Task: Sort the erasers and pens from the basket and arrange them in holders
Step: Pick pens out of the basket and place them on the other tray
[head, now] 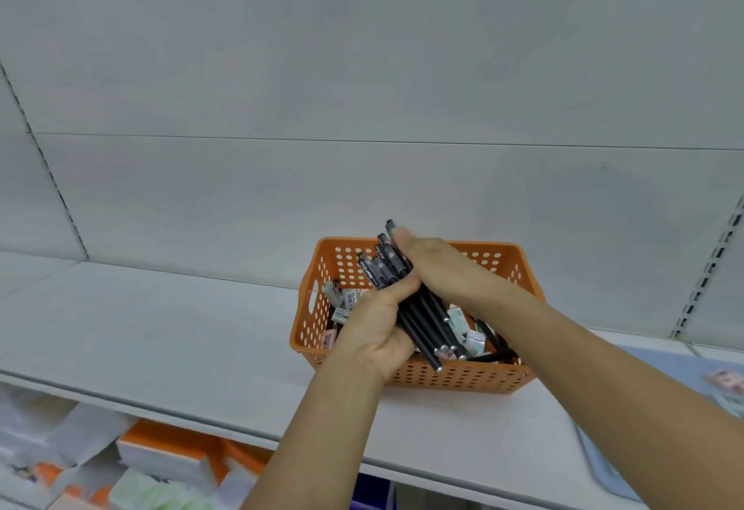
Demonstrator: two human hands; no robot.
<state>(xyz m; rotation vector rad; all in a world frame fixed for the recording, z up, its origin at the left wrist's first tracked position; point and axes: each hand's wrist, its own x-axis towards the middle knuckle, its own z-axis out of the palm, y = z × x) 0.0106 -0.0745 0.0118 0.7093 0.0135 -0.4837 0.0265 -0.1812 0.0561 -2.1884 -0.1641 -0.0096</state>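
white shelf (161,332) | orange basket (455,378) | both hands grip pens (418,308)

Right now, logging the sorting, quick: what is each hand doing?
Left hand: grips the bundle of black pens from below.
Right hand: closed over the same pens from above.

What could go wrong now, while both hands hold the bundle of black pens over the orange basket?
The pens lie uneven in the left hand and right hand, so one may slip back into the basket among the erasers. No holder is clearly in view, so the bundle must probably be carried some way.
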